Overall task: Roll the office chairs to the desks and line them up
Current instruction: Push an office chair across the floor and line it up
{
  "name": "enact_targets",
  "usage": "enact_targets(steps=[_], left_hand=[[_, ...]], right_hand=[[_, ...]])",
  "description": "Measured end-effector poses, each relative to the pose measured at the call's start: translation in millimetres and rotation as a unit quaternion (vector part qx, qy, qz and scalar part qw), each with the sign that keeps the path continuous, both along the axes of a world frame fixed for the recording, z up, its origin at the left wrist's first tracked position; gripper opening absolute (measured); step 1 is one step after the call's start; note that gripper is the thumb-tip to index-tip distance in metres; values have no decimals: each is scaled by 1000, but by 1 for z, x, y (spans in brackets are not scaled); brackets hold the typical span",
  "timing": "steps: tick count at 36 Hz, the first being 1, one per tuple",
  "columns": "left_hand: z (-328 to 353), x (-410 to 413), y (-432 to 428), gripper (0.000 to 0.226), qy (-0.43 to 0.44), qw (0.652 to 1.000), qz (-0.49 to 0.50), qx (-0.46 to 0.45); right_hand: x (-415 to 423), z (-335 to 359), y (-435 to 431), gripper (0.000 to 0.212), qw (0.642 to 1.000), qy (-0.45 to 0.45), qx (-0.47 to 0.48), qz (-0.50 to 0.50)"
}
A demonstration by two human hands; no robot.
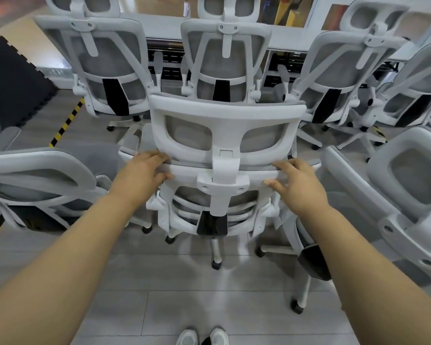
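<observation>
A white office chair (224, 113) with grey mesh stands right in front of me, its back toward me. My left hand (139, 175) grips the left side of the backrest's top edge, fingers over the top and thumb on the rear face. My right hand (296, 185) holds the right side of the same edge in the same way, with looser fingers. Beyond it, three matching chairs, left (102, 41), middle (224, 36) and right (346, 58), stand side by side against a long white desk (164, 28).
Another chair (35, 165) stands close on my left and one (396, 195) close on my right, crowding the held chair. A black foam mat (8, 83) and yellow-black floor tape (67, 120) lie at the left. My shoes (202, 337) are on grey floor tiles.
</observation>
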State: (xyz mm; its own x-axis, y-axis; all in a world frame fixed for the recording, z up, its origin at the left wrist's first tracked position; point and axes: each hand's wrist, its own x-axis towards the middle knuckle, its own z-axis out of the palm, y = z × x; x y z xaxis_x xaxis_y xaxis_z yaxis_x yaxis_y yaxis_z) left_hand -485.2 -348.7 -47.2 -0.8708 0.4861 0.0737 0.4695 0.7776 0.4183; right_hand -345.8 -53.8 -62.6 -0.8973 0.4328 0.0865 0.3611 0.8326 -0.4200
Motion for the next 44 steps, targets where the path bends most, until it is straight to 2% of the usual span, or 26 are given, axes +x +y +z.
enact_targets(steps=[5, 10, 15, 20, 26, 31, 36, 42, 44], left_hand=[[3, 4, -2, 43, 15, 999, -8, -37], [9, 15, -8, 43, 44, 998, -6, -34], [12, 35, -13, 37, 73, 996, -10, -55], [12, 56, -5, 40, 12, 990, -29, -139], [10, 93, 26, 24, -17, 978, -62, -199], [6, 129, 68, 25, -37, 972, -85, -216], [10, 165, 121, 26, -18, 965, -135, -225], [13, 190, 180, 21, -18, 959, -195, -206], [16, 194, 200, 30, -5, 957, -209, -200]], right_hand=[[4, 14, -4, 55, 998, -66, 22, 2], [22, 30, -8, 52, 997, -59, 39, -21], [50, 39, -6, 42, 993, -99, 35, -57], [82, 38, 4, 44, 983, -170, 20, -61], [127, 33, 30, 48, 964, -266, 14, -31], [174, 39, 48, 26, 956, -294, 12, 7], [223, 41, 69, 38, 969, -241, 42, -25], [267, 41, 99, 31, 982, -154, 80, -78], [278, 41, 109, 32, 983, -128, 95, -94]])
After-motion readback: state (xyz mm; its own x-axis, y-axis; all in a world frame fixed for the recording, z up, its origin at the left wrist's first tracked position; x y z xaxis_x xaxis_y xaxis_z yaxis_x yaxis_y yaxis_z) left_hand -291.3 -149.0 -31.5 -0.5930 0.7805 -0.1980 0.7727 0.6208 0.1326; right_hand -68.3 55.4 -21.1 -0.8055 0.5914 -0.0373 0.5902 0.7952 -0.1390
